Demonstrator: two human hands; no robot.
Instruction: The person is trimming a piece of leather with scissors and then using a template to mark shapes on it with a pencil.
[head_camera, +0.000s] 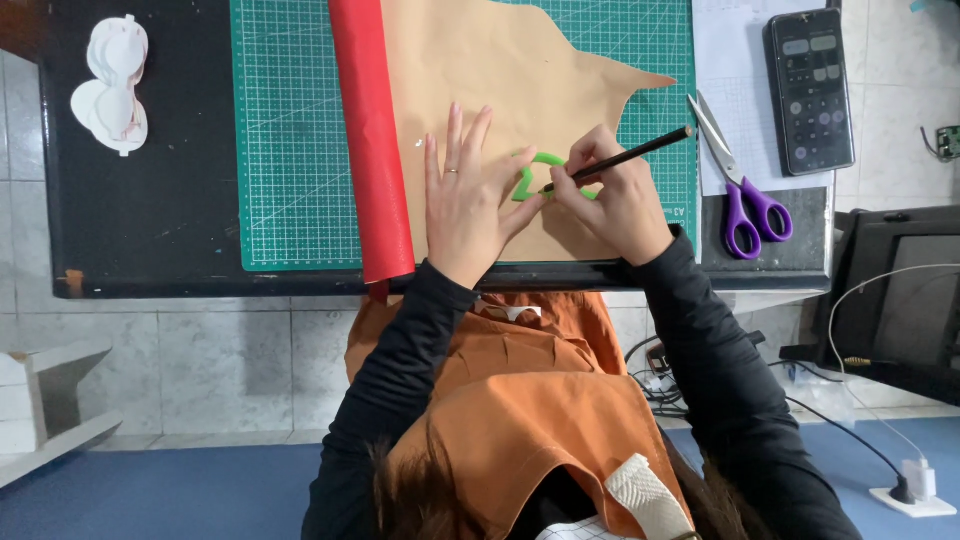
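Black bench (150, 220), near edge: left hand (468, 200) lies flat, pinning a green plastic template (527, 178) to tan sheet leather (500, 90); right hand (615, 195) grips a black pencil (625, 158) against it.

One screen in view: a phone (809, 90), dark slab with rounded corners, lying flat at about 1 o'clock on the table (150, 220), on a white paper sheet (728, 60). Screen lit, facing up: rows of small round grey buttons, some orange along one side, pale bars near the top. No packages, labels or signs seen.
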